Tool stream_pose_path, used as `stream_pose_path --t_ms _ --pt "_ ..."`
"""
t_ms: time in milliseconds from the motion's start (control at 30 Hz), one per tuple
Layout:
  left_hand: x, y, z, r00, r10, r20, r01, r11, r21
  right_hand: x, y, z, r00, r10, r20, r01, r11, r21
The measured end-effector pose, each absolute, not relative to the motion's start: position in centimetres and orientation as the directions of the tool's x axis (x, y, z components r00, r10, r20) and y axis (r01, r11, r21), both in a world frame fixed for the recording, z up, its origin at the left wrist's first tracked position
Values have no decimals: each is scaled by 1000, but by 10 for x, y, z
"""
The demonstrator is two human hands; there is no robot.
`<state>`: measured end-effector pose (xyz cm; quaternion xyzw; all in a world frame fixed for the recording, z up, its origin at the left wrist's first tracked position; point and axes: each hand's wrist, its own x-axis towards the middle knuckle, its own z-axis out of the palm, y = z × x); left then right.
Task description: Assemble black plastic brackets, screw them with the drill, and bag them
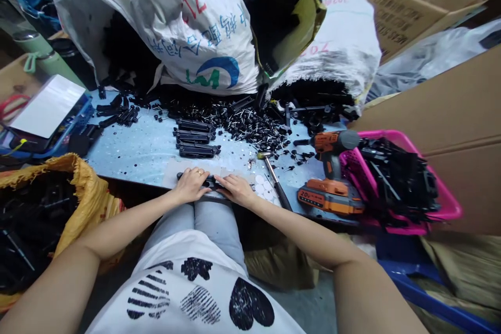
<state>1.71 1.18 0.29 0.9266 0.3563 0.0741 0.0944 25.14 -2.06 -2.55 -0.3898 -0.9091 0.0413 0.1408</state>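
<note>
Both my hands rest at the near edge of the blue worktable (133, 151), on a long black plastic part (208, 181). My left hand (191, 183), a ring on one finger, curls its fingers over the part's left end. My right hand (238, 188) presses down on its right end with the fingers close together. Most of the part is hidden under my hands. Just beyond lie three similar black parts (195, 138) stacked side by side, and a heap of small black screws and pieces (254, 125).
An orange cordless drill (331, 177) stands to the right, with a hammer (274, 177) beside it. A pink basket (395, 182) of black parts sits at far right, a yellow sack (50, 193) at left. Large white sacks (195, 26) and cardboard boxes (450, 104) crowd the back.
</note>
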Motion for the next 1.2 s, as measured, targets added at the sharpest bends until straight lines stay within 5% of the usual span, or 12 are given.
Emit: stream_pose_path --t_ms 233,500,800,900,1067,1133,1200 --pt "22 1 2 694 704 151 662 -707 250 263 -7 -12 -791 578 201 555 816 -162" --pt "14 10 7 780 591 205 609 -792 -32 269 -7 -15 -626 667 404 733 680 13" --pt "7 33 36 749 562 351 581 -812 59 256 -18 51 -684 628 370 653 754 -73" --pt "7 23 46 733 548 404 529 -832 168 254 -28 76 -703 608 370 587 789 -181" --pt "23 -41 65 752 461 472 72 -768 636 241 -70 101 -691 556 462 188 756 -627" --pt "38 -68 69 744 418 522 -78 -721 689 227 -88 89 -655 518 551 -20 717 -697" --pt "52 -83 69 665 489 565 -75 -709 701 210 -101 64 -635 554 538 55 727 -684"
